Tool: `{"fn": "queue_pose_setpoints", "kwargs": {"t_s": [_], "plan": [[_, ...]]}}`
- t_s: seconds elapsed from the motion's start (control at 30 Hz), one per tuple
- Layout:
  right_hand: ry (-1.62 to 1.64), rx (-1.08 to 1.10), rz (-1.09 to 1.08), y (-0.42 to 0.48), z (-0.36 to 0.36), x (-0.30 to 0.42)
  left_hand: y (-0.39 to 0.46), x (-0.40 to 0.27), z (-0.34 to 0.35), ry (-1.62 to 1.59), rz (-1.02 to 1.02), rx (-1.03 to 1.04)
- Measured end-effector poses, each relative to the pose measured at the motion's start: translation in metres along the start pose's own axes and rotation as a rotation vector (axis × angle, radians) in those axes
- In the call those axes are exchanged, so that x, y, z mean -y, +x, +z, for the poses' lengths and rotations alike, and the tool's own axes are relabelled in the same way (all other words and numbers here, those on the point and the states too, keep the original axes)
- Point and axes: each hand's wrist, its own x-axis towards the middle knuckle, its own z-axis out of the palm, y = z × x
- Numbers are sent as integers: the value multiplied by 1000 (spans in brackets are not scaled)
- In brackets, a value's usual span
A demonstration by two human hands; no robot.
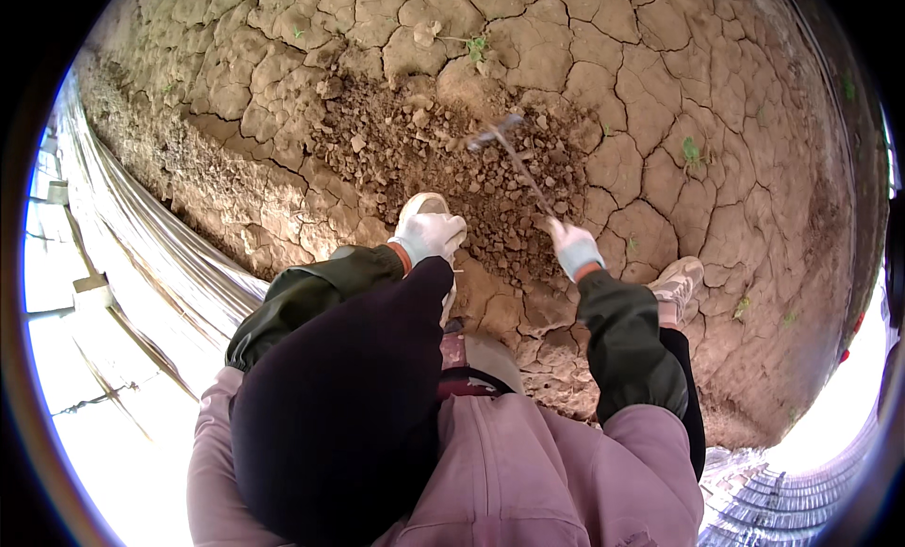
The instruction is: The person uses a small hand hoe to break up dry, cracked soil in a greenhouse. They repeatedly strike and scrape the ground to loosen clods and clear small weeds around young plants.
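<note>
My right hand (577,247), in a white glove, grips the handle of a small hand hoe (524,171). The tool's metal head (495,131) is motion-blurred over crumbled brown soil (459,172), so its exact shape is unclear. My left hand (428,236), gloved too, is beside my bent knee (424,278) and overlaps the shoe (423,203) in view. Its fingers look curled, but their undersides are hidden, and I cannot tell whether they hold anything. Dark green sleeve covers run up both forearms.
Dry, cracked earth (664,109) surrounds the loosened patch, with small green weeds (476,48) growing from it. Folded clear plastic sheeting (170,236) borders the left side, near a block (92,291). My other shoe (677,285) stands at the right.
</note>
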Motion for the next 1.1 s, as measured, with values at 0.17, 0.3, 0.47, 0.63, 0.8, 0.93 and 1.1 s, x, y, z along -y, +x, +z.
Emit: {"fn": "queue_pose_setpoints", "kwargs": {"t_s": [0.17,0.3,0.47,0.63,0.8,0.93,1.1], "plan": [[267,209,216,126,-62,148,-6,6,6,9,-25,-10],[202,322,280,134,-70,139,-13,13,9,34,-17,-81],[-155,135,-15,58,-50,32,-4,6,2,-27,-43,0],[158,275,356,26,-47,35,-8,7,3,-43,-73,-3],[237,148,164,66,-39,81,-6,3,-1,-34,-80,22],[236,227,270,140,-65,151,-5,3,0,-13,-74,34],[218,187,250,124,-56,93,-8,5,4,-15,-82,26]]}}
